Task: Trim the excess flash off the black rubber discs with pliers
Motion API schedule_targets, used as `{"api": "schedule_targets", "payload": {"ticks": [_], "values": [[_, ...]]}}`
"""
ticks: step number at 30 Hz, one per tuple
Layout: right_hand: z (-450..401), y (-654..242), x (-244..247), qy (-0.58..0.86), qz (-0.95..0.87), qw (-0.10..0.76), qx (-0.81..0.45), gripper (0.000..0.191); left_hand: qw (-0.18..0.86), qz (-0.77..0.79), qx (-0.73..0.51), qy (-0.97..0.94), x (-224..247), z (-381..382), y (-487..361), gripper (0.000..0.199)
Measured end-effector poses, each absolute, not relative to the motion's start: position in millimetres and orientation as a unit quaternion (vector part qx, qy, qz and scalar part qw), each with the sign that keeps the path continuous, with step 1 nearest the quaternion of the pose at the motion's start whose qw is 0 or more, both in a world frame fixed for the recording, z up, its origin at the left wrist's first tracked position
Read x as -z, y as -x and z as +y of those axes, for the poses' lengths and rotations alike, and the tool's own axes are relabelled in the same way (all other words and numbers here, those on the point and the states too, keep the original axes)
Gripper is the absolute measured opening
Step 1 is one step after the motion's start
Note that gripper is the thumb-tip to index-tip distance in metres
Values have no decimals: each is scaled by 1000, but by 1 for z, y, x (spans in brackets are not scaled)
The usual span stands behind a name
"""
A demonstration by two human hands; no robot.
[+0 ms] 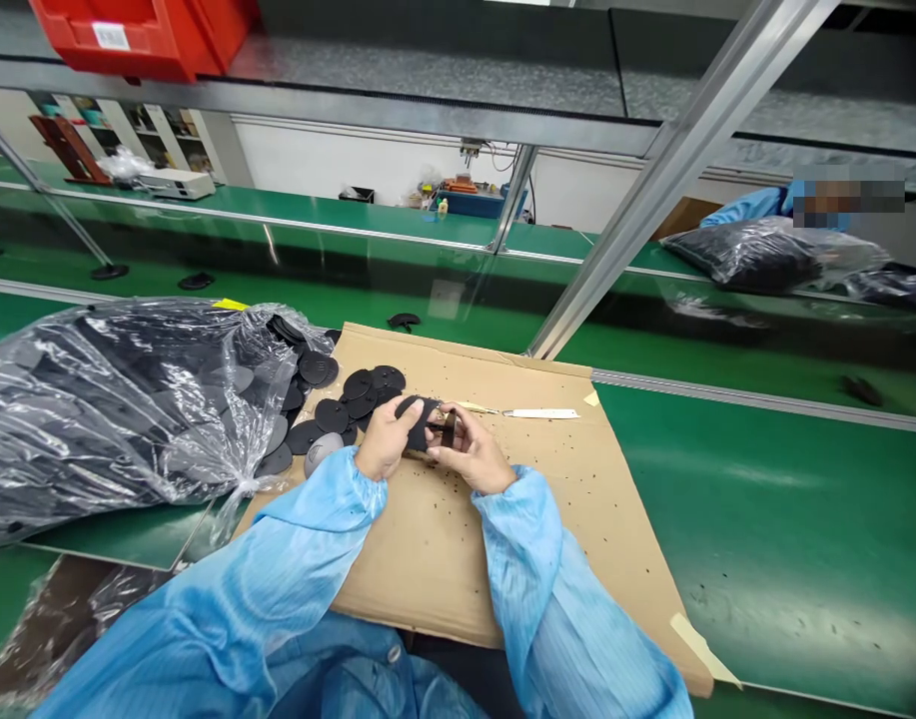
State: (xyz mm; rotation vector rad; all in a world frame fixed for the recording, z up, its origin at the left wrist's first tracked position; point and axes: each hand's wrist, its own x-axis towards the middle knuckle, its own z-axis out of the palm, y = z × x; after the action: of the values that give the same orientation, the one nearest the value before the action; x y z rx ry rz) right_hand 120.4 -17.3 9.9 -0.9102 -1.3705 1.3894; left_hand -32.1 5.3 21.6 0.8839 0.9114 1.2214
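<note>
Our left hand (383, 449) and right hand (476, 457) are both closed in front of us, their fingers clenched from either side on a flat, matt black rubbery disc (417, 424). A small brownish object (448, 429) sits against it by the right fingertips, though the fingers hide it too much for us to be sure what it is. The disc is held just above a sheet of tan corrugated cardboard (494, 569) taped to a green bench top (757, 529), with dark crumbs (458, 489) scattered over the card. Beside our left hand lies a loose group of round black discs (357, 394), with a pale grey oval disc (323, 452) at its edge. A bulging clear plastic bag (105, 409) holds far more black discs, so most remain bagged, and we see no finished stack. A thin white strip (539, 412) lies beyond the hands.
</note>
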Motion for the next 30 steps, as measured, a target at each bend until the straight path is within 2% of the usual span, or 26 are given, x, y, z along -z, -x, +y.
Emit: {"api": "schedule_targets", "payload": {"ticks": [3,7,9,12,15,19,21,24,27,30], "values": [[-17,-119,-6,367,-584,460,-560,72,628,410,-543,-377,-23,6,32,44],[-18,-118,-2,390,-646,441,-486,69,632,418,-545,-358,-24,7,32,38],[-20,-118,-6,405,-692,422,-422,61,639,425,-544,-338,-23,9,32,34],[-22,-117,-14,401,-770,396,-299,37,664,456,-520,-283,-23,11,32,26],[-21,-115,-15,402,-770,420,-261,26,673,458,-513,-272,-23,11,32,22],[-13,-120,0,499,-625,509,-318,34,640,438,-552,-307,-23,12,33,27],[-7,-129,8,565,-568,524,-288,38,635,439,-557,-306,-23,12,34,30],[-1,-147,11,649,-554,503,-134,39,639,429,-560,-305,-23,12,36,31],[-1,-155,7,668,-585,460,12,56,644,416,-563,-309,-24,11,36,33],[-4,-150,5,630,-671,389,36,65,648,412,-561,-310,-25,11,36,35]]}}
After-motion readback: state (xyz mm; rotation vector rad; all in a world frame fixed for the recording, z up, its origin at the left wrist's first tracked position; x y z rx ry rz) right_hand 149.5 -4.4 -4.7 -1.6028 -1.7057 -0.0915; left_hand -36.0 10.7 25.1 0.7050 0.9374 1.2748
